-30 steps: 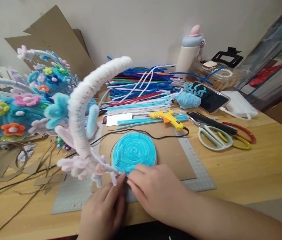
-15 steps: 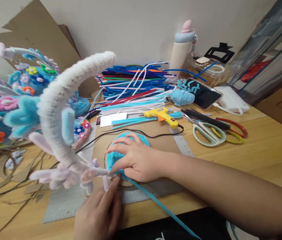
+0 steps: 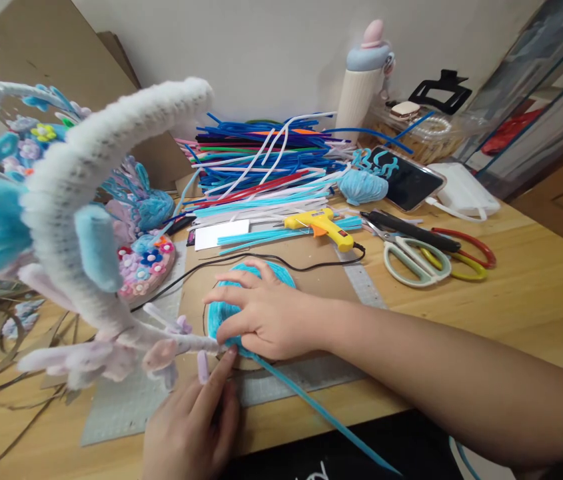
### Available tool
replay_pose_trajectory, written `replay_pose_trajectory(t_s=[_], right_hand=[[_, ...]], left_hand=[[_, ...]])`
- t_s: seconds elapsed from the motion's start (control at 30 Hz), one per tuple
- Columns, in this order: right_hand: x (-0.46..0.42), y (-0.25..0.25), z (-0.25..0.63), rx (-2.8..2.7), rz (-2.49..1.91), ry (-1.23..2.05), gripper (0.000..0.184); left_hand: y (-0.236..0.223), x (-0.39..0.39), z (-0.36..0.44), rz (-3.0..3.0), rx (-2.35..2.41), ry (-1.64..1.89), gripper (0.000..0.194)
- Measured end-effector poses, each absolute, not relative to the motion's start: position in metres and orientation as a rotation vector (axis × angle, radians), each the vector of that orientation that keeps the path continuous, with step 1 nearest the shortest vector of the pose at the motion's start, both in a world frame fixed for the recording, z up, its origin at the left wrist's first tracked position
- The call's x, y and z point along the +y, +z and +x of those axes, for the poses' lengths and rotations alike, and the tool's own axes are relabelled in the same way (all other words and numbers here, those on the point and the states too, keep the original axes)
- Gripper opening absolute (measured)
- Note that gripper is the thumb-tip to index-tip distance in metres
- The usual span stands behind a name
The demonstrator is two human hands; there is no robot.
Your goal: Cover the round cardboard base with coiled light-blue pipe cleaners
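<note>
My right hand [image 3: 266, 313] lies over a round coil of bright blue pipe cleaner [image 3: 224, 313], its fingers spread across the top. It covers much of the coil. My left hand [image 3: 196, 413] stretches its index finger to the coil's lower left edge, while its other fingers curl underneath, partly hidden. Close to that fingertip ends the stem of a large white fuzzy crescent [image 3: 61, 180], which carries pale purple flowers and blue petals. A loose blue pipe cleaner strand [image 3: 311, 400] runs from the coil toward the lower right. Cardboard [image 3: 321, 287] lies under the coil.
Behind the hands are a yellow glue gun [image 3: 324, 225] with a black cord and a pile of coloured pipe cleaners [image 3: 261, 157]. Scissors [image 3: 416, 260], a phone [image 3: 406, 180] and a bottle [image 3: 361, 87] stand or lie to the right. Flowered pieces [image 3: 146, 267] crowd the left.
The white crescent appears farther left and the whole view has shifted slightly. Both hands keep the same pose on the blue coil.
</note>
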State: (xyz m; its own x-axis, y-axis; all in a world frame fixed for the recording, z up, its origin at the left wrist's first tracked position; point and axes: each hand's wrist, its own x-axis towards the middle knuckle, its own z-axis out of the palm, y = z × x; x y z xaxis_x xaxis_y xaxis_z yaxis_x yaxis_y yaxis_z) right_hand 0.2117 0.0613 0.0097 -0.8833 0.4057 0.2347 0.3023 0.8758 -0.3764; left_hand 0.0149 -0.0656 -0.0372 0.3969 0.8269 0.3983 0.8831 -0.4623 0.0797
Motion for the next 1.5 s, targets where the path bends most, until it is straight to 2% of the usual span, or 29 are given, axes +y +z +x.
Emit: replay_pose_trajectory(t_s=[0.47,0.87,1.5], right_hand=[[0.0604,0.0075,0.2093,-2.674,-0.571,0.506,0.035],[0.059,0.0076,0.2087,-2.714,-0.555,0.479,0.029],[0.0568,0.0059,0.2084,-2.631,-0.551,0.618,0.031]], left_hand=[[-0.0359,-0.064,0.0162,-2.508,-1.543,-0.589,0.038],[-0.0385,-0.0671,0.0155,-2.506,-1.558,-0.582,0.038],[-0.0348,-0.066,0.0171,-2.512,-1.554,-0.574,0.037]])
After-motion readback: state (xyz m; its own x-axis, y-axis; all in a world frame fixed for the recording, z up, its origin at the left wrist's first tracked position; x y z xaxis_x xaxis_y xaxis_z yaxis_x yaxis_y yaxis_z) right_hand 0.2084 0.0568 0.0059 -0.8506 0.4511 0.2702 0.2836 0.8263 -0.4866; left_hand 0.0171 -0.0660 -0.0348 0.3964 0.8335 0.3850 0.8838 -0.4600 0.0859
